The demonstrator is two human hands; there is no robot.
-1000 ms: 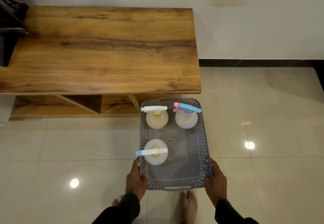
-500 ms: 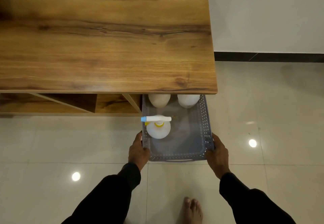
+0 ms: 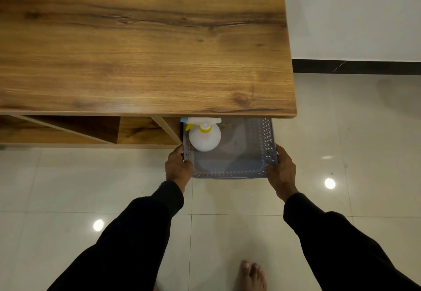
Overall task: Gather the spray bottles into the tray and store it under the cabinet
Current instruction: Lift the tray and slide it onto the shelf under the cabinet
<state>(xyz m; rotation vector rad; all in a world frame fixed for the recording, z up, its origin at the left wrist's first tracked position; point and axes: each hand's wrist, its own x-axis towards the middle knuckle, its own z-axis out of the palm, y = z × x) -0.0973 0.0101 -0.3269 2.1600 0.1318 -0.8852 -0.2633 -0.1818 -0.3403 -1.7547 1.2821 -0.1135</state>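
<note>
A grey perforated tray (image 3: pixel 230 171) sits on the floor, its far half hidden under the wooden cabinet top (image 3: pixel 145 46). One white spray bottle (image 3: pixel 204 137) with a yellow collar and white-and-blue trigger stands in the tray's left part, just at the cabinet's front edge. The other two bottles are hidden under the top. My left hand (image 3: pixel 178 167) grips the tray's near left corner. My right hand (image 3: pixel 282 170) grips its near right corner.
The cabinet has open wooden compartments (image 3: pixel 91 128) left of the tray, with a slanted divider beside it. Glossy white floor tiles (image 3: pixel 341 144) lie around. A white wall with a dark skirting (image 3: pixel 355 66) stands at the right. My bare foot (image 3: pixel 251 276) is below.
The tray has slid farther under the cabinet with both hands on it. The two far bottles went out of sight, and the near bottle reached the cabinet's edge.
</note>
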